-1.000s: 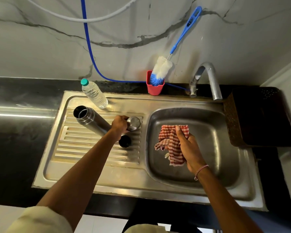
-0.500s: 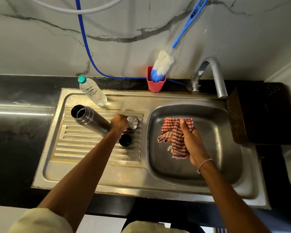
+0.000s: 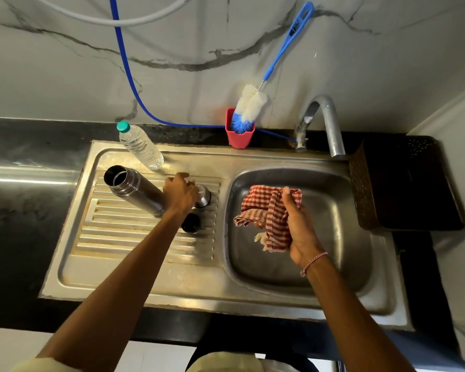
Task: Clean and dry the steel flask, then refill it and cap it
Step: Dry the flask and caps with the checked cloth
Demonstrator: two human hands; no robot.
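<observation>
Filling most of the view, a steel sink unit (image 3: 172, 280) is sitting in a black counter (image 3: 24, 224), with its basin (image 3: 341, 264) serving as the landmark on the right half. Behind the basin a marbled wall (image 3: 65, 76) is rising, and a blue hose (image 3: 124, 65) is running down it. Just right of the basin a dark perforated tray (image 3: 414, 183) is lying on the counter. A curved tap (image 3: 330, 122) is arching over the basin's back rim.

Left of the basin, on the ribbed drainboard, the steel flask (image 3: 134, 190) is standing uncapped, its open mouth pointing away from the basin. Farther back and left of the basin, a clear water bottle (image 3: 141, 146) with a teal cap is standing. Behind the basin's back left corner, a bottle brush (image 3: 250, 106) is leaning in a red cup (image 3: 239, 135).

Over the basin, the right hand (image 3: 298, 226) is holding up a red checked cloth (image 3: 266, 213), fingers and thumb wrapping round it. The left hand (image 3: 179, 194) is reaching between the flask's base and a steel cap (image 3: 203, 197) just left of the basin; its fingers are blurring, so I cannot tell whether they are gripping anything. A black stopper (image 3: 190, 222) is lying just in front of that cap.
</observation>
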